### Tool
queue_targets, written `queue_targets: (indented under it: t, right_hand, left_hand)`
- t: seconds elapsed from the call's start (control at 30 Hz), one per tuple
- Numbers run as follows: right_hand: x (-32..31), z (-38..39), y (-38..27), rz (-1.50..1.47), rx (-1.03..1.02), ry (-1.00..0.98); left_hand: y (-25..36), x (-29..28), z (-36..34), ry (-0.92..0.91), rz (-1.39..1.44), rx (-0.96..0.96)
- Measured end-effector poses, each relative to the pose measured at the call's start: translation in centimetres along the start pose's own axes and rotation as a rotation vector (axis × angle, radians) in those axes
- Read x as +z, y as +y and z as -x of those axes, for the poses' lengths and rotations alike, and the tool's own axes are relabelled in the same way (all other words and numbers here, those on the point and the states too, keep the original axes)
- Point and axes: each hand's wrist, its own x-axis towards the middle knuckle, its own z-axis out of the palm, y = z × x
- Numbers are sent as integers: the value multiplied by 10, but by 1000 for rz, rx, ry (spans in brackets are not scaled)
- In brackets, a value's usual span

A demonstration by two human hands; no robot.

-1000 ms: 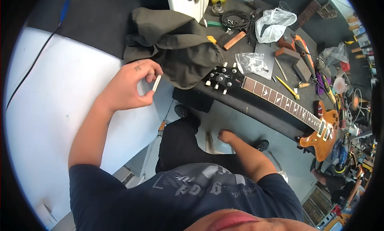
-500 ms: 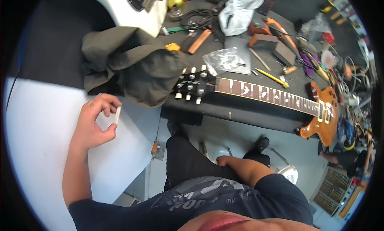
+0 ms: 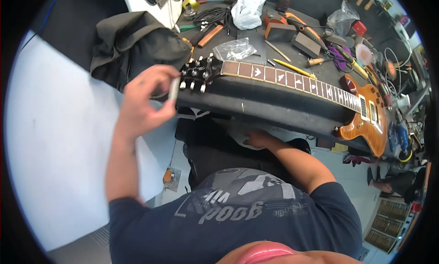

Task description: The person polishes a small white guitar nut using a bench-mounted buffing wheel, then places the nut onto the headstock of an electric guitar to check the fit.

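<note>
My left hand (image 3: 148,92) is closed in a pinch on a short pale strip (image 3: 173,89), held upright beside the black headstock (image 3: 194,73) of a guitar lying along the bench edge. The guitar has an inlaid fretboard (image 3: 288,81) and an amber body (image 3: 366,133). A dark cloth (image 3: 128,44) lies crumpled behind my left hand. My right hand (image 3: 256,138) is down below the bench front, its fingers curled on the edge of a pale stool seat (image 3: 242,132) by my legs.
A white surface (image 3: 55,140) fills the left side. Behind the guitar lie tools, a coiled cable (image 3: 210,18), a plastic bag (image 3: 251,10), small parts in clear bags (image 3: 233,49) and dark blocks (image 3: 306,45). A person's legs (image 3: 393,186) show at the far right.
My body has moved closer to the bench. My left hand, still with the strip, has moved rightward, nearer the headstock. My right hand now sits just under the bench front.
</note>
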Motion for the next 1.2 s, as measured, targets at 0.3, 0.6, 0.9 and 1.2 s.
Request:
queue_targets:
  t: [0.3,0.6,0.9,1.2]
  right_hand:
    - [-149,150,-147,-339,-730,441]
    - [-192,122,-112,-118,-707,1334]
    - [-193,111,-116,-66,-687,1219]
    - [-192,112,-119,-125,-602,1144]
  left_hand:
    - [-37,85,-55,-18,69,-84]
    - [-39,95,-56,-98,153,-140]
    - [-55,98,-46,-32,246,-141]
    - [-67,99,-47,-73,259,-69]
